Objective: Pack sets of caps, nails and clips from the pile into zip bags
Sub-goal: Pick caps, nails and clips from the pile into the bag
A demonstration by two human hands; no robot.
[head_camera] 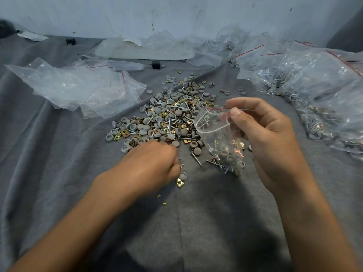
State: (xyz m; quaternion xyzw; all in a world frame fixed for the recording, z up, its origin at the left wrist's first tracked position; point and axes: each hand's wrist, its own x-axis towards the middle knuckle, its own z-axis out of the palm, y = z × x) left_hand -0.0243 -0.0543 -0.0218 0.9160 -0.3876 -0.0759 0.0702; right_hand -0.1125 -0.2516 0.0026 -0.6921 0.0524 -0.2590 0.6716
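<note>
- Your left hand [155,163]: low, back of the hand up, knuckles forward, fingers curled under the palm. Fingertips are hidden, so can't tell if they hold anything.
- Your left forearm [88,218]: bare, enters from bottom left, angled up toward centre.
- Your right hand [273,140]: raised, thumb and index finger pinch the top edge of a zip bag [218,132]; the other fingers are loosely curled behind.
- Your right forearm [314,222]: bare, enters from bottom right.
- Hands are apart, not touching.

Glossy plastic bag [220,138], matt cloth [59,154], metal nails [196,159].
</note>
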